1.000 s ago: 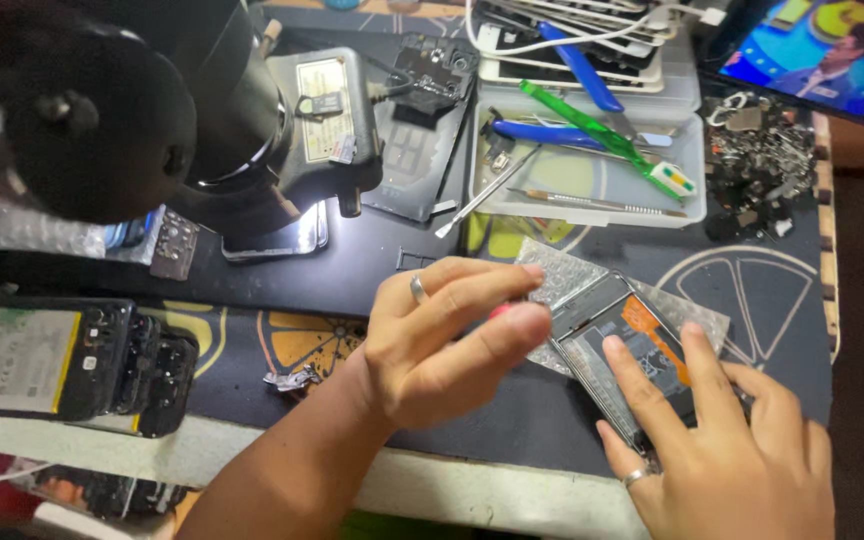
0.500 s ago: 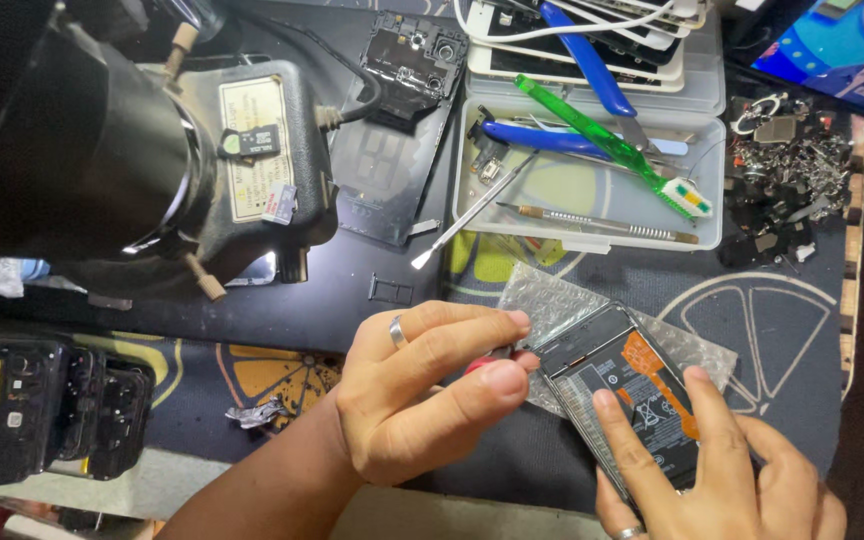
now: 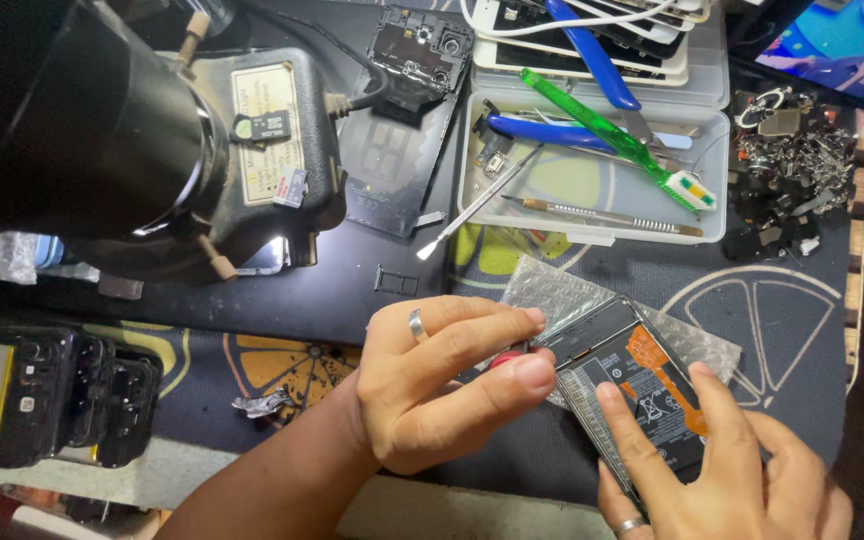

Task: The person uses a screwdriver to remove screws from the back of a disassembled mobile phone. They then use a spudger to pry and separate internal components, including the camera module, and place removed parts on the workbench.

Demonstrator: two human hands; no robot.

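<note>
Our left hand (image 3: 442,385) pinches a red-handled tool (image 3: 504,358) against the top edge of the opened phone (image 3: 637,385), which lies on bubble wrap (image 3: 552,290). Our right hand (image 3: 722,470) presses flat, fingers spread, on the phone's lower half. Risk: the tip may slip and gouge the battery (image 3: 652,400).

Bright, even light; sharp, slight glare at microscope (image 3: 132,140).
</note>
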